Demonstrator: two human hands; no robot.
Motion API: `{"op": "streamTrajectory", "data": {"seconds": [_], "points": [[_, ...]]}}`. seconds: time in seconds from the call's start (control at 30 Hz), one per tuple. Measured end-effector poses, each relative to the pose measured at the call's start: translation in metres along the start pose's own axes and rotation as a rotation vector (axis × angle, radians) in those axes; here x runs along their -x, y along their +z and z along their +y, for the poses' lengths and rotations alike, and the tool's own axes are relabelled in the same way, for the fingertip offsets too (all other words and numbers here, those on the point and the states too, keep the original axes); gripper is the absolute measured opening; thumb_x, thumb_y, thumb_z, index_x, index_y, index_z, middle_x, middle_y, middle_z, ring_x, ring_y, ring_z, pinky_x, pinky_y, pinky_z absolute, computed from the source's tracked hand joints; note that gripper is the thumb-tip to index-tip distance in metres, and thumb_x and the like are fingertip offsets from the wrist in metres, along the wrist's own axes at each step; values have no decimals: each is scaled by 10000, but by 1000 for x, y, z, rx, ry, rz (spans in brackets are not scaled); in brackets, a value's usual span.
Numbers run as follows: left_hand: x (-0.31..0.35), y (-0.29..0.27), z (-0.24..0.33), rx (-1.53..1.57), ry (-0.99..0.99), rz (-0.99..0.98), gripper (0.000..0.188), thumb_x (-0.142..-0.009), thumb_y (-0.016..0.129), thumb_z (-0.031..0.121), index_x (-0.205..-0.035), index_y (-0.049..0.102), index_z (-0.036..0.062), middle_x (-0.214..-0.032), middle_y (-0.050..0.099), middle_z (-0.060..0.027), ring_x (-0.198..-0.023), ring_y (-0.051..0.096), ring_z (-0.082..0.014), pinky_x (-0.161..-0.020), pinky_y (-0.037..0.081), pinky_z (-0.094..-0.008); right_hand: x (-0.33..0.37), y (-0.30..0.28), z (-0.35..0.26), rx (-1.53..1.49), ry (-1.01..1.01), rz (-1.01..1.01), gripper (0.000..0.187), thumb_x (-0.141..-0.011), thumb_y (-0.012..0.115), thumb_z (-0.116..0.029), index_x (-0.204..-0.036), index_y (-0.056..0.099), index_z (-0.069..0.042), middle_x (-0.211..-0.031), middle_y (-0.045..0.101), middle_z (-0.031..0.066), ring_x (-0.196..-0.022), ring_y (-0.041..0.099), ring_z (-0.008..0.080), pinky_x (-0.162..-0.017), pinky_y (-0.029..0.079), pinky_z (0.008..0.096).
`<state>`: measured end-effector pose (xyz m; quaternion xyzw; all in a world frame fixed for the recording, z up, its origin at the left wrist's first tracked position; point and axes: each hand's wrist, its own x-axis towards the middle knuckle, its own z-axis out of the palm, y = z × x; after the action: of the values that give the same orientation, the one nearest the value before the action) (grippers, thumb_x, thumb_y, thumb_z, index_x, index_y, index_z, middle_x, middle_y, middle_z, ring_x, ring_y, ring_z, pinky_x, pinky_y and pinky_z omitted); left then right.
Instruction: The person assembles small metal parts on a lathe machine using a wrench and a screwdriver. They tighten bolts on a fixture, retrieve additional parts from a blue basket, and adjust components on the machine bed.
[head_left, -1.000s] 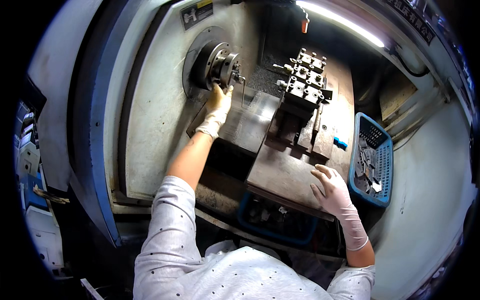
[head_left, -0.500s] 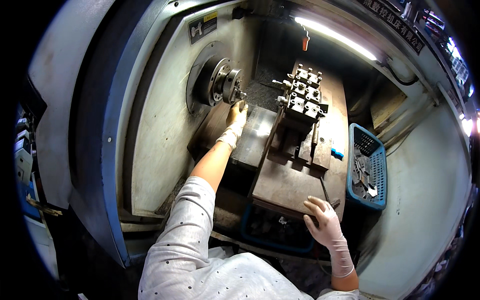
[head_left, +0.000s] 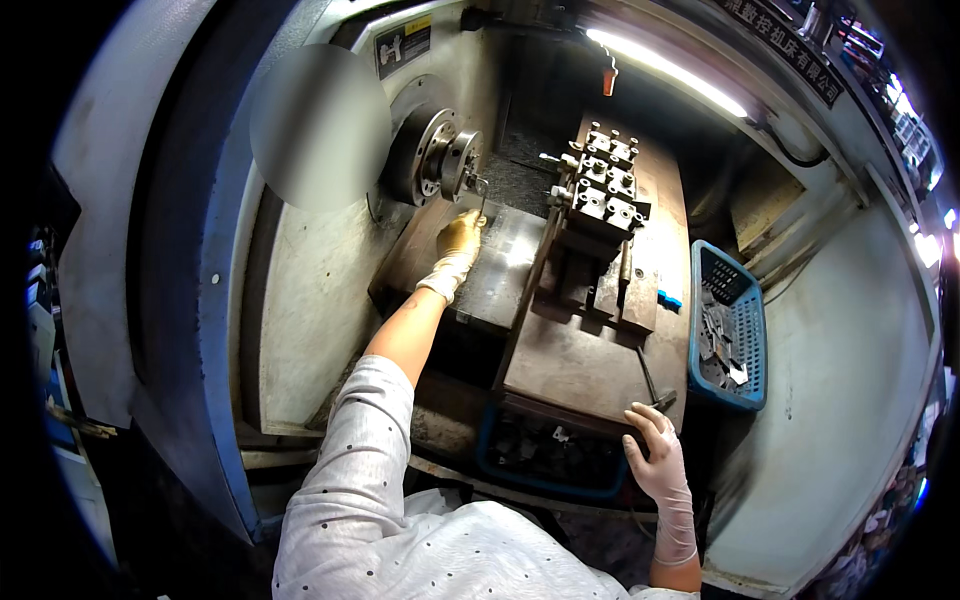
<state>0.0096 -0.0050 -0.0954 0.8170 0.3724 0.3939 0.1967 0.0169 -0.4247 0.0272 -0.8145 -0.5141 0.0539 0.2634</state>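
Observation:
My left hand, in a yellowed glove, is closed just below the lathe chuck. A thin metal piece stands up from its fingertips; its full shape is too small to make out. A small bright part sits at the chuck's face. Over the near right corner of the brown slide plate, my right hand is open in a pale glove, fingers spread and holding nothing. Beside its fingertips lies a dark tool with a thin handle and a block-like head.
The tool block with several bolts stands on the slide, right of the chuck. A blue basket of flat metal pieces is at the right; another blue basket sits below the slide. A tube lamp glows at the back.
My left hand has drawn back a little from the chuck toward me, and the thin piece now shows at its fingertips. My right hand stays near the plate's corner, its fingers slightly more upright.

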Motion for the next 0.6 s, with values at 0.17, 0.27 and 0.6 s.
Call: {"op": "streamTrajectory", "data": {"seconds": [0.17,0.27,0.6], "points": [[1,-13,5,-82,85,-59,240,-784,490,306,-864,572,96,-808,587,-98,-746,559,-280,-626,445,-364,-8,9,-11,-38,-45,-26,293,-716,562,-115,-990,519,-23,-1042,493,135,-956,467,295,-829,372,354],[-6,-9,-4,-42,162,-146,272,-789,473,332,-895,566,99,-826,587,-108,-748,559,-281,-626,442,-368,-9,9,-17,-37,-63,-32,301,-710,564,-111,-995,517,-26,-1041,493,135,-949,472,291,-826,376,347],[9,8,11,30,-40,-382,317,-742,529,352,-936,584,107,-869,592,-107,-820,564,-252,-686,434,-335,18,10,-15,-54,22,-15,316,-707,564,-119,-1005,514,-29,-1058,489,130,-963,467,288,-834,371,348]]}}
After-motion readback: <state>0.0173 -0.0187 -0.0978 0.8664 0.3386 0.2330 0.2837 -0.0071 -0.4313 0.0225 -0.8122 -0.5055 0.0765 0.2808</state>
